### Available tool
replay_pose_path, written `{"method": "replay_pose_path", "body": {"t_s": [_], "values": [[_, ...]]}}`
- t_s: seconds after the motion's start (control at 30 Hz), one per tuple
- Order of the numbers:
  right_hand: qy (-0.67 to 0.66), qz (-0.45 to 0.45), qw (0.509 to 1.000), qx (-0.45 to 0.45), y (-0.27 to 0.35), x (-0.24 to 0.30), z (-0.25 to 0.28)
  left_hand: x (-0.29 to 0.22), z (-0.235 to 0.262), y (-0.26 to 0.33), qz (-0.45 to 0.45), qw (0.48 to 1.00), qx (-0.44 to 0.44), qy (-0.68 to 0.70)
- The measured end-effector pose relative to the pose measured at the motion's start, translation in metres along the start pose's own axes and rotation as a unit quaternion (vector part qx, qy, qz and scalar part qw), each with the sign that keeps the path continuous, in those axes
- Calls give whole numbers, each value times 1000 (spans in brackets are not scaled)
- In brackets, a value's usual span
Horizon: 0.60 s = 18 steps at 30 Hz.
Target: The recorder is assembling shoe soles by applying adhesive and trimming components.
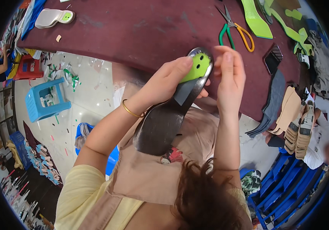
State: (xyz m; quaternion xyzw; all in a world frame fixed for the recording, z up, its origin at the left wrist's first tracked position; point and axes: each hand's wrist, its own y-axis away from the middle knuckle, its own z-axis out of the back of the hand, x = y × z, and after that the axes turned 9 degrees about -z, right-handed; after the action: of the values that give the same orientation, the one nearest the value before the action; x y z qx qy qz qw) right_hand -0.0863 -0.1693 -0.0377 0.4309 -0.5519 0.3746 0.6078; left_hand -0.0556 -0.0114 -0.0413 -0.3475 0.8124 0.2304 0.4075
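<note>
Black shoe insole [160, 122] with lime-green heel patch [197, 67] being gripped by left hand [168, 80], right hand [229, 76] pinching its heel end, fingers closed, above maroon table [133, 30], near scissors [235, 30]

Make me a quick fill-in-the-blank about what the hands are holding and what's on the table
1. Both hands hold a dark shoe insole whose heel pad is ____ in colour.
2. The left hand wears a thin gold ____ at the wrist.
3. On the maroon table, the scissors have one green handle and one ____ handle.

Missing words: green; bangle; orange
</note>
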Motion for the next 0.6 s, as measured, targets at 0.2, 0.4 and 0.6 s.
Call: {"method": "replay_pose_path", "body": {"t_s": [0.2, 0.4, 0.6], "values": [[128, -46, 990, 45, 15, 9, -8, 3, 3, 0, -28, 993, 18, -109], [280, -42, 946, 158, -6, 19, 26, -4, 1, -3, 43, 992, 96, -71], [565, 75, 793, 215, 7, 36, 21, 5, 6, 1, 82, 990, 78, -89]]}}
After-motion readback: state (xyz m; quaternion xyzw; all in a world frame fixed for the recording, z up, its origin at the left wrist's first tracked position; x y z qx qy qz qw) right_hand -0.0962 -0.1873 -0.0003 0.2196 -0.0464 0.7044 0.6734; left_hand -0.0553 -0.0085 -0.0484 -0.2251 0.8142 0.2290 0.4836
